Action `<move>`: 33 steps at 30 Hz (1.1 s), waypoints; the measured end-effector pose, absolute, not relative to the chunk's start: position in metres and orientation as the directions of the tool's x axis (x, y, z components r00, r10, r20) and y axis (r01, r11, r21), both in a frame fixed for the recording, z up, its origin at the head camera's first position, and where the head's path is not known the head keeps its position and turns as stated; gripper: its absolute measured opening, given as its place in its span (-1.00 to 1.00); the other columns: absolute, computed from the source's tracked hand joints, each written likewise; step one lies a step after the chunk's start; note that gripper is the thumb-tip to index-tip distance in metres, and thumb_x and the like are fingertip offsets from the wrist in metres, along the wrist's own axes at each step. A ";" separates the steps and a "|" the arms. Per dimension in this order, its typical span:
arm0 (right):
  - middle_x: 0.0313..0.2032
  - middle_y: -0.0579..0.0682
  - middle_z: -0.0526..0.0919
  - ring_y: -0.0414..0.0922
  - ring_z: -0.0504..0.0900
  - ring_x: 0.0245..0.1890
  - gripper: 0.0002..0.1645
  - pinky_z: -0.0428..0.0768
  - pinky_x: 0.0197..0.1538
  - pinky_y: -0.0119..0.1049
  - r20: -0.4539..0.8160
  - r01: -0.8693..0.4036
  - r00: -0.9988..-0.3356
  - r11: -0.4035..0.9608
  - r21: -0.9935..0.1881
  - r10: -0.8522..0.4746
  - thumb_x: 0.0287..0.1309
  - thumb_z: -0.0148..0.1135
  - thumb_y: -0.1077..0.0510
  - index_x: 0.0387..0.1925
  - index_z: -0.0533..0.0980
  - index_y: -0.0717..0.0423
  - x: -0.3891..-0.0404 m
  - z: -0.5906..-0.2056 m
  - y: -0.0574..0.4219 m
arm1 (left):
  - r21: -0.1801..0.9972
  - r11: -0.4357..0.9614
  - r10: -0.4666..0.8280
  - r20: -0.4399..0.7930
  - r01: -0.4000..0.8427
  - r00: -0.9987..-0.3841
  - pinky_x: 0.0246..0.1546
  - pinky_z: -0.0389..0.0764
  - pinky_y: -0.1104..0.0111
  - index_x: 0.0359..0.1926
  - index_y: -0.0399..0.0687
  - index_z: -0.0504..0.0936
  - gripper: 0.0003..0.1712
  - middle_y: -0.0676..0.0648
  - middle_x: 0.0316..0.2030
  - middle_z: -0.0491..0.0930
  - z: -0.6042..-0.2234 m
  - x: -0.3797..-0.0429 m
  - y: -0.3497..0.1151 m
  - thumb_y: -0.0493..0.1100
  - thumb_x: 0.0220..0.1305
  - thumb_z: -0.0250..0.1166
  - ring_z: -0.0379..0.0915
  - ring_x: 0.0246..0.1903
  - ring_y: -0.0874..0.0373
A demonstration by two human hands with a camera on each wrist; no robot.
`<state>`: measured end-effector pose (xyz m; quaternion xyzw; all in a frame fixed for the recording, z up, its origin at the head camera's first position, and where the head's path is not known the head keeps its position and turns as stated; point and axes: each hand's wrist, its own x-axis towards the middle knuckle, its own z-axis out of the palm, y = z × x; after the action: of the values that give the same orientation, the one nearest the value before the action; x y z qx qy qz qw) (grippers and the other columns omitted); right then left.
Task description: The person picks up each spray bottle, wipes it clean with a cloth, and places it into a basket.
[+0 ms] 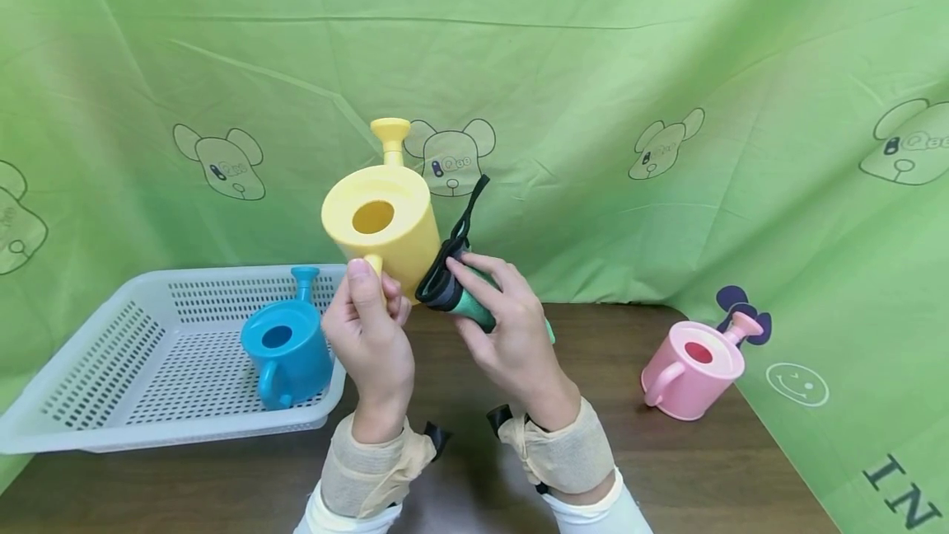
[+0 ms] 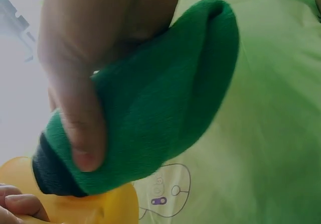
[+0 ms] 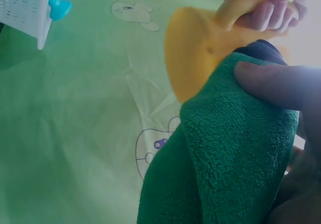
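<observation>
My left hand (image 1: 371, 336) grips the handle of a yellow watering can (image 1: 415, 241), its thumb on top of the handle. The can is held up off the table, its round opening facing me and its spout pointing away. My right hand (image 1: 511, 336) holds a folded green cloth (image 3: 235, 133) with a black edge and a black loop strap (image 1: 474, 196). The cloth's black end is right at the can's right side. In the left wrist view, the green cloth (image 2: 160, 103) hangs from a thumb and fingers, partly covering the yellow can (image 2: 120, 204).
A white perforated basket (image 1: 67, 369) stands at the left with a blue watering can (image 1: 296, 353) inside. On the brown table (image 1: 593, 452), at the right, sits a pink watering can (image 1: 689, 377). A green printed curtain (image 1: 556, 64) hangs behind and at the right.
</observation>
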<state>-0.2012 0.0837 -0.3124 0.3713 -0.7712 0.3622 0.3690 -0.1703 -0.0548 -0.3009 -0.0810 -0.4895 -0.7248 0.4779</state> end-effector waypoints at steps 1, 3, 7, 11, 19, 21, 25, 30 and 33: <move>0.20 0.15 0.67 0.10 0.67 0.20 -0.33 0.65 0.23 0.01 0.834 -0.837 -0.455 0.470 -0.280 -0.313 0.03 0.47 0.42 0.25 0.65 0.12 -0.202 -0.313 0.084 | 0.623 -0.071 -0.618 0.585 0.779 -0.525 -0.64 0.29 0.48 -0.46 -0.53 0.40 -0.47 0.07 -0.63 0.39 -0.300 -0.170 -0.056 -0.13 0.60 0.01 0.23 -0.72 0.20; 0.18 0.12 0.68 0.07 0.68 0.18 -0.33 0.66 0.21 -0.01 0.823 -0.830 -0.464 0.486 -0.275 -0.327 0.02 0.46 0.42 0.24 0.66 0.10 -0.203 -0.314 0.084 | 0.612 -0.080 -0.624 0.585 0.787 -0.518 -0.65 0.28 0.48 -0.46 -0.53 0.39 -0.47 0.05 -0.63 0.40 -0.299 -0.170 -0.058 -0.14 0.59 0.01 0.23 -0.72 0.20; 0.15 0.06 0.71 0.02 0.70 0.13 -0.33 0.68 0.15 -0.05 0.804 -0.817 -0.486 0.505 -0.280 -0.342 0.00 0.43 0.45 0.21 0.67 0.08 -0.207 -0.316 0.085 | 0.595 -0.096 -0.632 0.583 0.798 -0.510 -0.65 0.29 0.50 -0.46 -0.53 0.36 -0.47 0.05 -0.63 0.40 -0.298 -0.171 -0.062 -0.13 0.59 0.01 0.22 -0.73 0.19; 0.12 0.04 0.74 0.01 0.71 0.05 -0.35 0.68 0.10 -0.06 0.786 -0.796 -0.521 0.521 -0.308 -0.333 0.01 0.44 0.44 0.20 0.68 0.08 -0.212 -0.318 0.090 | 0.579 -0.129 -0.640 0.571 0.805 -0.513 -0.68 0.25 0.50 -0.53 -0.29 0.41 -0.52 0.05 -0.66 0.37 -0.298 -0.173 -0.066 -0.14 0.59 -0.01 0.18 -0.75 0.19; 0.14 0.11 0.73 0.08 0.69 0.11 -0.42 0.66 0.15 0.01 0.808 -0.788 -0.540 0.480 -0.385 -0.237 0.12 0.50 0.38 0.22 0.66 0.15 -0.217 -0.312 0.101 | 0.578 -0.156 -0.639 0.560 0.801 -0.527 -0.72 0.18 0.49 -0.55 -0.09 0.44 -0.55 0.05 -0.68 0.34 -0.295 -0.173 -0.068 -0.14 0.58 -0.02 0.15 -0.77 0.19; 0.16 0.12 0.72 0.09 0.69 0.12 -0.42 0.65 0.13 -0.02 0.818 -0.775 -0.544 0.485 -0.405 -0.187 0.13 0.50 0.38 0.22 0.66 0.15 -0.217 -0.310 0.103 | 0.576 -0.156 -0.639 0.561 0.802 -0.527 -0.72 0.17 0.49 -0.55 -0.10 0.43 -0.55 0.05 -0.69 0.34 -0.295 -0.173 -0.068 -0.15 0.58 -0.02 0.14 -0.77 0.19; 0.17 0.17 0.72 0.11 0.70 0.15 -0.42 0.61 0.18 -0.20 0.845 -0.738 -0.535 0.486 -0.468 0.001 0.12 0.50 0.38 0.22 0.65 0.17 -0.218 -0.307 0.105 | 0.579 -0.141 -0.645 0.562 0.803 -0.518 -0.71 0.16 0.49 -0.56 -0.17 0.41 -0.53 0.06 -0.69 0.34 -0.295 -0.173 -0.068 -0.15 0.58 -0.02 0.14 -0.77 0.19; 0.15 0.17 0.73 0.08 0.70 0.16 -0.41 0.55 0.23 -0.42 0.857 -0.740 -0.453 0.433 -0.515 0.245 0.11 0.51 0.40 0.21 0.66 0.16 -0.216 -0.302 0.105 | 0.618 -0.131 -0.620 0.559 0.775 -0.550 -0.70 0.12 0.48 -0.54 -0.46 0.33 -0.46 0.09 -0.71 0.30 -0.298 -0.173 -0.063 -0.15 0.60 0.02 0.10 -0.76 0.19; 0.17 0.18 0.72 0.01 0.68 0.20 -0.39 0.56 0.30 -0.37 0.864 -0.773 -0.423 0.389 -0.502 0.274 0.12 0.52 0.39 0.24 0.64 0.17 -0.210 -0.300 0.103 | 0.657 -0.127 -0.578 0.561 0.744 -0.593 -0.70 0.10 0.44 -0.52 -0.50 0.33 -0.44 0.11 -0.73 0.25 -0.300 -0.172 -0.056 -0.15 0.62 0.04 0.07 -0.76 0.22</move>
<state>-0.2103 0.1029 -0.2999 0.1878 -0.6643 0.5198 0.5032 -0.1719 -0.0564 -0.2998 -0.0846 -0.4904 -0.7458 0.4429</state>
